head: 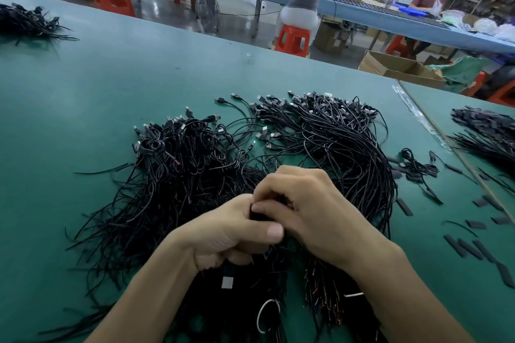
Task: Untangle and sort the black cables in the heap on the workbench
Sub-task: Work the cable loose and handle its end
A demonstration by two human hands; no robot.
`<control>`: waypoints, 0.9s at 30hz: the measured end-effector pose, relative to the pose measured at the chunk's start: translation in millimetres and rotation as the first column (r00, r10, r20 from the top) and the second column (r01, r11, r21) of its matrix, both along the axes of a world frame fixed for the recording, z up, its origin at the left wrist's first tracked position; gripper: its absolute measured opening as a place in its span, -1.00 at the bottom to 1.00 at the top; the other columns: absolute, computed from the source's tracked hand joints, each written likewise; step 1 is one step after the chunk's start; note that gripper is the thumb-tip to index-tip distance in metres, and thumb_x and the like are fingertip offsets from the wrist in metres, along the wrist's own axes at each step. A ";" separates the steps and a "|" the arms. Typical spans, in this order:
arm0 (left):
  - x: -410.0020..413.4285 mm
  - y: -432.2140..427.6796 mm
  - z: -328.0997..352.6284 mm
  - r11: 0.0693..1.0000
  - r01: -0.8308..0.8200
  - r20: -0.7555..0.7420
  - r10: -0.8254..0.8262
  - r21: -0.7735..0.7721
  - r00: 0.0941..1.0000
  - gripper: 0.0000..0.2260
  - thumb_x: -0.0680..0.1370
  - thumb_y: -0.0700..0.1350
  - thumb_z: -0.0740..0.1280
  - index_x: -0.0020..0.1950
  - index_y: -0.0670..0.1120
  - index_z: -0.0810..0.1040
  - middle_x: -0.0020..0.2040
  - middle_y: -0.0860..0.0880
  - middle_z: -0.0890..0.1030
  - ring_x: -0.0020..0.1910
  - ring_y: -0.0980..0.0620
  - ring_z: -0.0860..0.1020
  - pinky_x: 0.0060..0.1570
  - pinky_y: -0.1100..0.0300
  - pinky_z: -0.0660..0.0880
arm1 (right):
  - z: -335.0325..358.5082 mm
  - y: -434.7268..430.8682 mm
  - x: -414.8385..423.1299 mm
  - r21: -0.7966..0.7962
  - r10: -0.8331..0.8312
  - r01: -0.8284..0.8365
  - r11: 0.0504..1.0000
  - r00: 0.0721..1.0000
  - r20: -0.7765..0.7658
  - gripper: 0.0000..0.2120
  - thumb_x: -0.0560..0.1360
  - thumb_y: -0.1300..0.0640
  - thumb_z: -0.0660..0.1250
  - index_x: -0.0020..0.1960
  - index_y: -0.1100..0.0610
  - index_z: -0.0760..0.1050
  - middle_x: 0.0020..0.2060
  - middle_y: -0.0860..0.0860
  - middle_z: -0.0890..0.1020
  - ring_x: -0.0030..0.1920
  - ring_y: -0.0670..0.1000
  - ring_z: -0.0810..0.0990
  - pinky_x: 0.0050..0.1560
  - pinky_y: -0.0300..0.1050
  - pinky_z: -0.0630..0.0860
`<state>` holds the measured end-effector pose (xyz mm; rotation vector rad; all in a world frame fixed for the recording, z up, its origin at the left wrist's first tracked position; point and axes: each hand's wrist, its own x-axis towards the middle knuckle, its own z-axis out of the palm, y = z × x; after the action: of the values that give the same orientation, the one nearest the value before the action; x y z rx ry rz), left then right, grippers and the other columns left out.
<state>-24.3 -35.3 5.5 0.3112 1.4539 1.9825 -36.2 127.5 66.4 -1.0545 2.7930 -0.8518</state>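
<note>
2 hands at lower centre: left hand (231,231), right hand (309,209), fingers (278,195) curled, pinched black cables (254,214) over heap (189,175). Most lay tangled on desk (111,78); sorted-looking bundle (28,22) upper left.

Bare tabletop (83,97) lies open left of and beyond the cable heap (320,136), bounded far left by a smaller bundle (25,22), while scattered black sleeves (473,250) and another bundle (485,131) past a taped seam (429,122) crowd the right.
</note>
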 end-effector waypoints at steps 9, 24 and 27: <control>1.3 8.8 -2.1 0.987 -0.012 -0.033 0.007 -0.162 0.999 -0.77 0.36 -0.19 0.47 -0.37 0.09 0.53 -0.47 0.12 0.37 -0.55 0.20 0.22 -0.59 0.38 0.13 | 6.0 -1.9 6.3 0.331 0.145 -0.041 0.943 0.944 -0.297 -0.98 0.48 0.02 0.44 -0.12 -0.07 0.61 -0.11 -0.17 0.55 -0.02 -0.04 0.41 0.00 -0.03 0.41; -0.5 13.1 -10.6 0.937 -0.058 -0.076 0.034 -0.346 0.997 -0.69 0.48 -0.21 0.48 -0.34 0.13 0.52 -0.45 0.13 0.39 -0.53 0.20 0.32 -0.57 0.34 0.21 | 0.1 -2.7 6.1 0.270 0.004 0.014 0.963 0.998 -0.065 -0.91 0.60 0.06 0.27 -0.02 -0.04 0.55 -0.08 -0.11 0.53 0.03 -0.07 0.43 0.05 -0.17 0.40; -1.2 13.9 -12.4 0.932 -0.092 -0.109 0.056 -0.351 0.992 -0.78 0.46 -0.23 0.46 -0.25 0.04 0.52 -0.42 0.08 0.38 -0.51 0.17 0.30 -0.56 0.32 0.19 | -2.2 -5.8 7.2 0.250 -0.004 0.016 0.968 0.999 -0.051 -0.95 0.60 0.10 0.27 -0.03 -0.03 0.43 -0.10 -0.10 0.52 -0.02 -0.06 0.44 0.01 -0.16 0.40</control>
<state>-25.5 -21.3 -6.8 0.1966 1.8759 1.7340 -29.1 121.7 64.2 -1.0335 2.8507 -0.4605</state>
